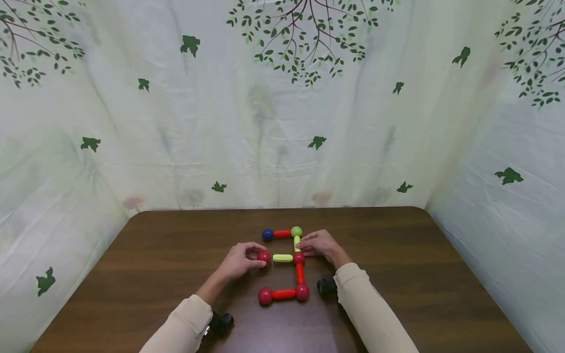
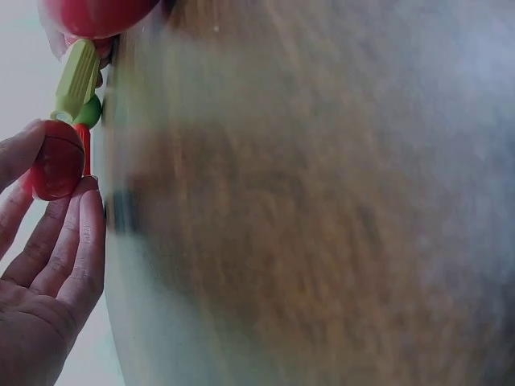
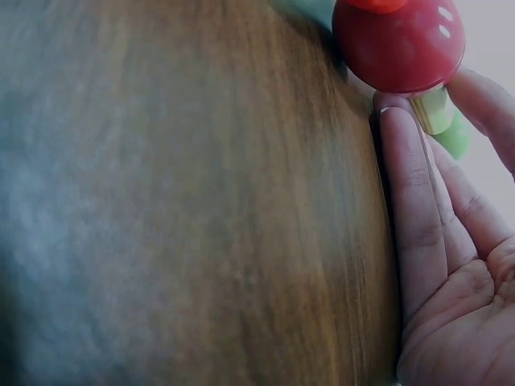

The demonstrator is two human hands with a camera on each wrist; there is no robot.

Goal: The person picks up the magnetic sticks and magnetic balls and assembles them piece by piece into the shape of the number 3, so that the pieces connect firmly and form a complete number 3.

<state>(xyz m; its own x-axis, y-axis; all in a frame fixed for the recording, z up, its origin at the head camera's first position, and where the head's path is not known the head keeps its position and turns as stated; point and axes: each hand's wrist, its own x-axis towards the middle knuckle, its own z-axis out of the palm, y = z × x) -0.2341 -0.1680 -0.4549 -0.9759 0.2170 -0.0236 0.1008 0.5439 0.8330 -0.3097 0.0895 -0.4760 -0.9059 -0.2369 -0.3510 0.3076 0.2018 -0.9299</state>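
A construction-toy figure of balls and rods lies on the table. My left hand (image 1: 238, 261) pinches a red ball (image 1: 263, 256) between thumb and fingers. In the head view, a narrow gap parts that ball from the free end of a yellow-green rod (image 1: 282, 258). This rod's other end meets the middle red ball (image 1: 298, 258). With my right hand (image 1: 324, 245) I pinch the upright yellow-green rod (image 1: 297, 242) between the middle red ball and the green ball (image 1: 296, 231). The left wrist view shows the pinched red ball (image 2: 56, 161) close to the rod (image 2: 78, 76).
From the green ball a red rod (image 1: 282, 234) runs left to a blue ball (image 1: 267, 235). Below, red rods (image 1: 284, 293) join two more red balls (image 1: 265, 296). The brown wooden table (image 1: 176, 245) ends at a leaf-printed curtain (image 1: 265, 147).
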